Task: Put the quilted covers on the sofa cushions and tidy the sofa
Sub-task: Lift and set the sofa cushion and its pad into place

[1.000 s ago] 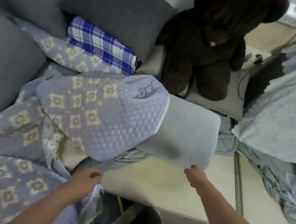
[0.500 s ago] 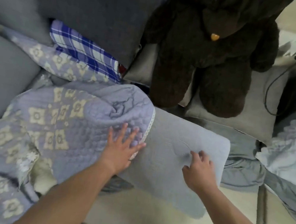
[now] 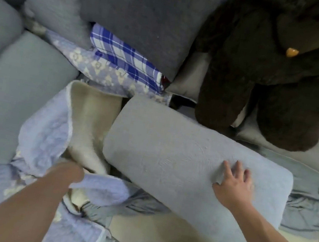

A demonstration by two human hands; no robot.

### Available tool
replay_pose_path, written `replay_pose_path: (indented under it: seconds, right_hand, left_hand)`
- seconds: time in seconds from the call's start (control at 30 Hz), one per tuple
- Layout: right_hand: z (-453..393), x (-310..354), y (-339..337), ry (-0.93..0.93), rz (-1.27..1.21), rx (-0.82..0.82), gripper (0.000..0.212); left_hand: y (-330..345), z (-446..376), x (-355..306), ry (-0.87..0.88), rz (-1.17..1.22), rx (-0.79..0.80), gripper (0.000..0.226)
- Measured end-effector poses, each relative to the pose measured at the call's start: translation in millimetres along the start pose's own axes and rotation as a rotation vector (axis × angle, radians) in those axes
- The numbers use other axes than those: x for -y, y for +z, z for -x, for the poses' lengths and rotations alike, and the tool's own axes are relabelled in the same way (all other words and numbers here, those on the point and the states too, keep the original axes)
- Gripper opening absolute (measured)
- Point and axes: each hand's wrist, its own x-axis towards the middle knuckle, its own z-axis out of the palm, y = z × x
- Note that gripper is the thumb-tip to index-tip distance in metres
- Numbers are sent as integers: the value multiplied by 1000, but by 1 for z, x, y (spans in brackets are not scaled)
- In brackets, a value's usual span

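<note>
Sofa point(image 3: 12, 103): no legible labels/writing.

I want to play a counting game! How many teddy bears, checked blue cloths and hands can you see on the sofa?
Teddy bears: 1, the dark brown teddy bear
Checked blue cloths: 1, the blue checked cloth
Hands: 2, the right hand on the grey cushion, and the left hand in the quilted cover
Total: 4

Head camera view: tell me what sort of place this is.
Most likely a home living room, seen over a sofa. Grey back cushions lean along the back, a big brown teddy bear sits on the seat, and the right hand presses a grey seat cushion beside a lilac quilted cover.
</note>
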Motion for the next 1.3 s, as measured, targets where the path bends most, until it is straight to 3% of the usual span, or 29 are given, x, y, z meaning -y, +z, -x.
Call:
replay_pose_path:
  seconds: [0.03,0.07,0.1,0.17,0.23,0.3,0.37,0.47,0.6,0.8,0.87,0.97,1.03,1.17,1.3]
  right_hand:
    - [4,2,2,6,-6,-6,79]
    - [8,5,1,-2,-10,-17,76]
    - [10,5,0,-4,-17,-41,73]
    - [14,-5,-5,49,-104,-192,64]
    - [10,-27,-10,300,-271,-349,67]
    - [3,-50,-15,545,-523,-343,83]
    - [-7,-72,-13,650,-786,-296,94]
    - [-25,-96,1,786,-1082,-310,94]
    - [-2,-103,18,1012,-1379,-288,95]
    - [62,-69,-20,998,-1648,-357,76]
    - [75,-32,-40,879,-1691,-297,66]
    - [86,26,-50,626,-1699,-171,60]
    - [100,71,-51,480,-1660,-92,56]
    - [145,177,-31,263,-1496,122,59]
    - [219,269,16,108,-1258,248,64]
  left_hand:
    - [-29,43,-16,157,156,30,22]
    - [-57,84,-23,304,290,206,25]
    - [-70,102,-36,468,311,181,29]
    - [-95,85,-71,580,498,-36,44]
    - [-113,54,-110,564,618,-106,58]
    - [-127,14,-128,477,649,-89,60]
    - [-129,-29,-143,431,680,-3,62]
    - [-110,-66,-157,365,769,110,85]
    - [-84,-47,-134,214,916,88,96]
    - [-142,9,-15,111,1352,-126,77]
    - [-157,22,51,60,1423,-271,81]
    - [-154,42,159,-166,1597,-471,77]
    - [-131,67,238,-283,1675,-580,69]
    - [-34,134,402,-674,1783,-627,71]
    - [83,201,523,-1006,1917,-641,68]
